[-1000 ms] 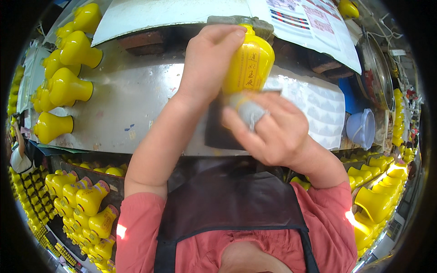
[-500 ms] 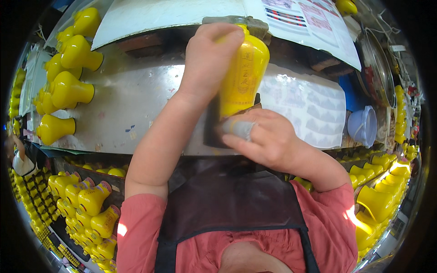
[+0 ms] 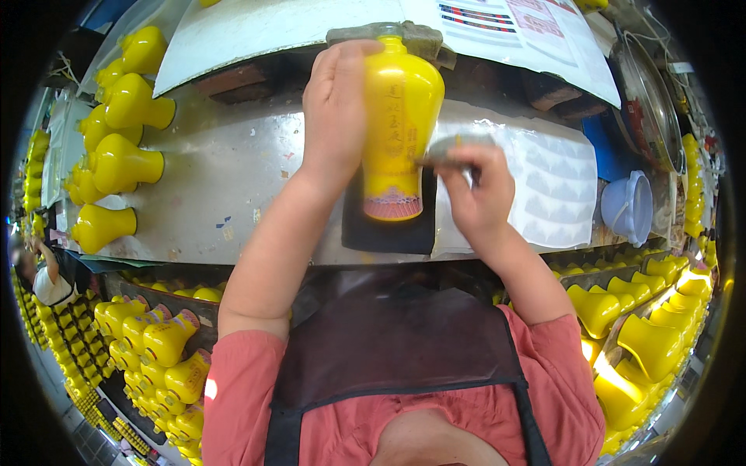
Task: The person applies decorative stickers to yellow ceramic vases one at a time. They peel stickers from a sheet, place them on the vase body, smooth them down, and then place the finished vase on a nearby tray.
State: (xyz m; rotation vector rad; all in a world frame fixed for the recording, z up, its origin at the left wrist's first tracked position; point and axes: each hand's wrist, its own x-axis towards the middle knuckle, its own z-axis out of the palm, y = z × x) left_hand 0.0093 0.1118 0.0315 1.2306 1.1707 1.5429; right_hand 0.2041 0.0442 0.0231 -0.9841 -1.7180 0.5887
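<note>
A glossy yellow bottle (image 3: 404, 101) lies with its neck away from me, dark vertical lettering along its body and a pink-purple patterned band round its base. Its neck rests by a grey padded block (image 3: 426, 37), and a black pad (image 3: 388, 237) lies beneath its base. My left hand (image 3: 334, 109) holds the bottle along its left side, fingertips at the neck. At the bottle's right side, my right hand (image 3: 480, 186) is closed round something dark and greyish, blurred by motion. Grey wrapping seems to cover some of its fingers.
White sheets with printed decals (image 3: 544, 182) lie right of the bottle, near a pale blue bucket (image 3: 628, 208). Several yellow bottles (image 3: 128, 163) lie on the bench's left. A raised white board (image 3: 287, 27) spans the back. More yellow bottles (image 3: 175, 338) crowd both sides below; a person (image 3: 50, 279) is far left.
My right hand has moved from the bottle's base up to its right side, uncovering the patterned band. My left hand has shifted slightly left, with the bottle.
</note>
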